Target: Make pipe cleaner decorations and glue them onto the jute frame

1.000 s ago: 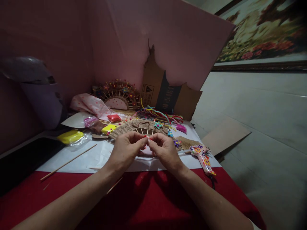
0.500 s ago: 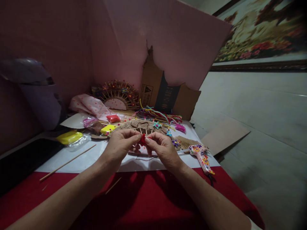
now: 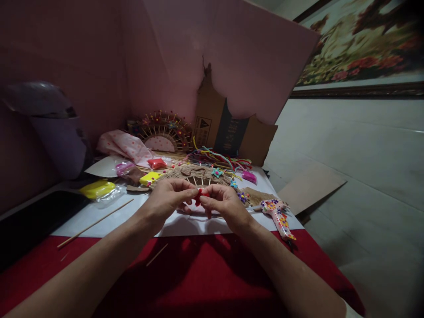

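A small fuzzy red flower (image 3: 199, 196), seemingly of bent pipe cleaner, is pinched between both hands above the white sheet. My left hand (image 3: 170, 198) grips its left side with thumb and forefinger. From the right, my right hand (image 3: 225, 204) holds it the same way, the other fingers curled beneath. Just behind the hands lies a half-round fan-like piece (image 3: 180, 173) wound with brown cord, with sticks inside its arch. Teal flower (image 3: 217, 172) and purple flower (image 3: 243, 197) decorate its right side; its front is partly hidden by my hands.
A flower-patterned glue gun (image 3: 279, 216) lies at right. Colourful pipe cleaners (image 3: 215, 157) and torn cardboard (image 3: 212, 117) are behind. Yellow clay packet (image 3: 97, 189), thin stick (image 3: 96, 223) and black panel (image 3: 43, 221) are at left. A finished-looking fan (image 3: 162, 128) stands at the back.
My fingers have shifted slightly around the red flower, and more of its shape now shows between them. The things on the table stay in place; the view moved a little.
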The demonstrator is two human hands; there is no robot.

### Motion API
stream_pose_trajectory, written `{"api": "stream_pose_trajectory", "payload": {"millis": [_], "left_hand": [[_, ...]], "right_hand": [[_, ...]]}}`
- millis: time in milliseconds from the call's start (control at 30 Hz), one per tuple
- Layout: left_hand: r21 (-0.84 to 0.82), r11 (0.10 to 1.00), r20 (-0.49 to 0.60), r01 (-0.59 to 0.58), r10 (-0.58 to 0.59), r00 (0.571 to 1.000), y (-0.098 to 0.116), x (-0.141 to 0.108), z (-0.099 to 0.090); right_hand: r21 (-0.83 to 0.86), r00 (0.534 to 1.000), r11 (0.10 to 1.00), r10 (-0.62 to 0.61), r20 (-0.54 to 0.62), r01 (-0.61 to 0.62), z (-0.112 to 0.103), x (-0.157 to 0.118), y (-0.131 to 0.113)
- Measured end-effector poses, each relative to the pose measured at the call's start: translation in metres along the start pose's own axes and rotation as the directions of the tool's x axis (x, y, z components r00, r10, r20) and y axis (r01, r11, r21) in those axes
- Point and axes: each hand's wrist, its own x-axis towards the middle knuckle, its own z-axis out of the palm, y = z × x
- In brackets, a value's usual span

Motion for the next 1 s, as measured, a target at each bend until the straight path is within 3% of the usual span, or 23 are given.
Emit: {"api": "stream_pose_trajectory", "payload": {"millis": [133,400,833,1000], "left_hand": [[-0.014,1.0,0.056,0.024,-0.023,0.998,0.0,0.002,-0.003],[-0.28,0.923,0.304,0.266,-0.177,0.936,-0.007,0.007,-0.011],[-0.415,0.796,0.307,0.441,-0.335,0.891,-0.002,0.005,-0.007],[-0.469,0.757,0.366,0.456,-0.303,0.88,-0.007,0.004,-0.005]], "right_hand": [[0.015,0.997,1.0,0.02,0.079,-0.021,-0.003,0.0,0.001],[0.111,0.993,0.993,0.03,0.114,-0.043,-0.003,-0.001,0.002],[0.176,1.0,0.984,-0.022,0.015,0.019,0.004,0.001,0.007],[0.24,1.0,0.971,-0.014,-0.019,0.018,0.009,-0.001,0.006]]}}
